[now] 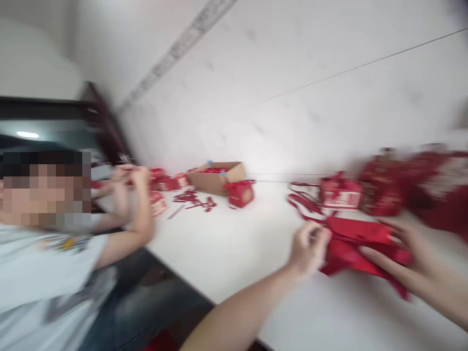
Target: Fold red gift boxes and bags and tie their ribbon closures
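The picture is smeared by motion. My left hand (310,246) is closed in a pinch on the left edge of a flat red paper box blank (356,243) lying on the white table (237,243). My right hand (398,248) rests on the blank's right side, fingers stretched along it and gripping it. Red ribbons (303,202) lie just behind the blank.
A folded red gift box (340,192) and more red boxes (413,185) stand at the back right. A cardboard carton (215,176), a small red box (241,193) and red scraps (192,200) sit farther left. A co-worker's hands (129,178) work at the left.
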A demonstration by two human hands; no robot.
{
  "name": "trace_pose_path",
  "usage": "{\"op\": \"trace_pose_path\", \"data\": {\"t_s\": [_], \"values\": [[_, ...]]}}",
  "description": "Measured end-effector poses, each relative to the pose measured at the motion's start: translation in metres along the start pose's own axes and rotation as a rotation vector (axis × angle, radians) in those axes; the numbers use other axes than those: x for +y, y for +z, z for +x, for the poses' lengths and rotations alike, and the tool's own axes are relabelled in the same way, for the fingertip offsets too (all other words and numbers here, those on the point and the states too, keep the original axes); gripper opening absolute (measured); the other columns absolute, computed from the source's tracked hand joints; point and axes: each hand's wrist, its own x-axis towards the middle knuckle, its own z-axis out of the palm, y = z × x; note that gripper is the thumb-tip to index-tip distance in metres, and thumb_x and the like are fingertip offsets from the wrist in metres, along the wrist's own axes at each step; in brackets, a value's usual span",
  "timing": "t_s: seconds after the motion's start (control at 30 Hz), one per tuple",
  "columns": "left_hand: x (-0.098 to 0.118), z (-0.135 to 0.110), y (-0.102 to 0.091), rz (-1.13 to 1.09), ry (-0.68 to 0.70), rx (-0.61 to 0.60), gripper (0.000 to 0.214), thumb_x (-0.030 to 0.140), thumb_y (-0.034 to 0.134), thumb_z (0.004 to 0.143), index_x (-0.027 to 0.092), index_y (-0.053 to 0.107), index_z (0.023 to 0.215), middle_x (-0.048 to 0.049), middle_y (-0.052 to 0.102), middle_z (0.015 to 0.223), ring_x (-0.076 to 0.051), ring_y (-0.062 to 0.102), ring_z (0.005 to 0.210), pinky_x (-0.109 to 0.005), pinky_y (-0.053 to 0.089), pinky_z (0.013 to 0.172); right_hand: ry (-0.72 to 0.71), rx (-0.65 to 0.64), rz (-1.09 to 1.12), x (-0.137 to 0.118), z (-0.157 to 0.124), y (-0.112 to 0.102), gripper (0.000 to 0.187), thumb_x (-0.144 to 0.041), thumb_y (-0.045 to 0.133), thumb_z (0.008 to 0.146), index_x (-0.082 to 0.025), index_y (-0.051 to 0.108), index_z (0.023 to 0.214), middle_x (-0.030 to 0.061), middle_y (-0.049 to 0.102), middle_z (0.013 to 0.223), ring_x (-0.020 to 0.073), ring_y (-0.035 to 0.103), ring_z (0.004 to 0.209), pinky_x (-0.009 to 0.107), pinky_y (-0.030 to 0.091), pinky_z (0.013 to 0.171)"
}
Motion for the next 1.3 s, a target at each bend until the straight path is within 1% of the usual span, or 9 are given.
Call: {"op": "trace_pose_path", "data": {"t_s": [0.07, 0.23, 0.33, 0.53, 0.73, 0.9, 1.03, 1.17, 1.3], "values": [[0.002, 0.001, -0.001, 0.002, -0.046, -0.010, 0.035, 0.052, 0.054, 0.075, 0.018, 0.047, 0.069, 0.0026, 0.044, 0.061, -0.011, 0.044, 0.059, -0.024, 0.039, 0.058, 0.207, -0.036, -0.016, -0.027, -0.003, -0.003, 0.056, -0.050, 0.062, 0.074, -0.029, 0.040, 0.121, 0.0097, 0.058, 0.116, 0.0320, 0.059, 0.102, 0.043, 0.054, 0.079], [-0.002, 0.012, -0.001, 0.056, -0.029, 0.018, 0.048, 0.043, 0.074, 0.061, 0.021, 0.045, 0.092, -0.0039, 0.055, 0.097, -0.020, 0.055, 0.095, -0.027, 0.047, 0.070, 0.231, -0.036, 0.028, -0.046, 0.005, 0.001, 0.061, -0.040, 0.063, 0.075, -0.023, 0.033, 0.125, 0.0105, 0.049, 0.129, 0.0254, 0.048, 0.120, 0.042, 0.043, 0.099], [0.005, 0.009, 0.000, 0.114, -0.124, -0.004, 0.069, 0.037, 0.077, 0.057, 0.023, 0.040, 0.113, -0.0088, 0.047, 0.124, -0.025, 0.048, 0.115, -0.033, 0.048, 0.082, 0.212, -0.067, 0.058, -0.048, 0.003, -0.001, 0.063, -0.035, 0.064, 0.075, -0.023, 0.031, 0.127, 0.0101, 0.052, 0.126, 0.0239, 0.048, 0.120, 0.041, 0.042, 0.099], [0.009, 0.010, -0.003, -0.044, -0.143, -0.319, 0.055, 0.035, 0.070, 0.069, 0.023, 0.045, 0.116, -0.0052, 0.060, 0.114, -0.026, 0.055, 0.110, -0.037, 0.046, 0.090, 0.201, -0.157, 0.202, -0.044, 0.004, -0.010, 0.054, -0.043, 0.059, 0.080, -0.028, 0.036, 0.128, 0.0077, 0.044, 0.135, 0.0228, 0.042, 0.126, 0.041, 0.038, 0.103], [0.004, 0.013, -0.008, -0.056, -0.106, -0.354, 0.056, 0.036, 0.069, 0.070, 0.021, 0.044, 0.118, -0.0067, 0.059, 0.118, -0.026, 0.054, 0.112, -0.037, 0.044, 0.092, 0.338, -0.111, 0.274, -0.041, 0.007, -0.020, 0.045, -0.050, 0.061, 0.077, -0.027, 0.043, 0.111, 0.0079, 0.043, 0.135, 0.0240, 0.046, 0.122, 0.042, 0.046, 0.093], [0.003, 0.011, -0.009, -0.018, -0.126, -0.305, 0.060, 0.037, 0.068, 0.072, 0.020, 0.040, 0.123, -0.0077, 0.057, 0.120, -0.026, 0.052, 0.116, -0.037, 0.043, 0.095, 0.331, -0.039, -0.044, -0.053, 0.006, -0.032, 0.039, -0.059, 0.052, 0.079, -0.020, 0.047, 0.077, 0.0050, 0.058, 0.094, 0.0206, 0.058, 0.088, 0.037, 0.047, 0.078], [0.001, 0.011, -0.010, -0.014, -0.146, -0.316, 0.065, 0.038, 0.069, 0.072, 0.021, 0.038, 0.126, -0.0075, 0.059, 0.118, -0.026, 0.054, 0.114, -0.036, 0.044, 0.093, 0.434, -0.163, -0.187, -0.064, 0.006, -0.035, 0.055, -0.067, 0.037, 0.082, -0.019, 0.040, 0.054, -0.0013, 0.044, 0.054, 0.0132, 0.044, 0.053, 0.030, 0.039, 0.057], [0.000, 0.012, -0.010, -0.006, -0.146, -0.314, 0.068, 0.038, 0.069, 0.071, 0.022, 0.034, 0.127, -0.0088, 0.055, 0.123, -0.026, 0.052, 0.116, -0.037, 0.043, 0.094, 0.432, -0.260, -0.072, -0.068, 0.005, -0.033, 0.047, -0.061, 0.049, 0.081, -0.019, 0.046, 0.060, -0.0026, 0.048, 0.053, 0.0114, 0.044, 0.051, 0.026, 0.035, 0.054], [0.000, 0.011, -0.009, 0.001, -0.152, -0.337, 0.070, 0.038, 0.070, 0.070, 0.022, 0.032, 0.126, -0.0099, 0.053, 0.126, -0.025, 0.051, 0.118, -0.038, 0.041, 0.097, 0.390, -0.212, 0.132, -0.063, 0.006, -0.033, 0.041, -0.055, 0.055, 0.080, -0.019, 0.048, 0.062, -0.0016, 0.055, 0.059, 0.0130, 0.053, 0.057, 0.028, 0.042, 0.062]]}}
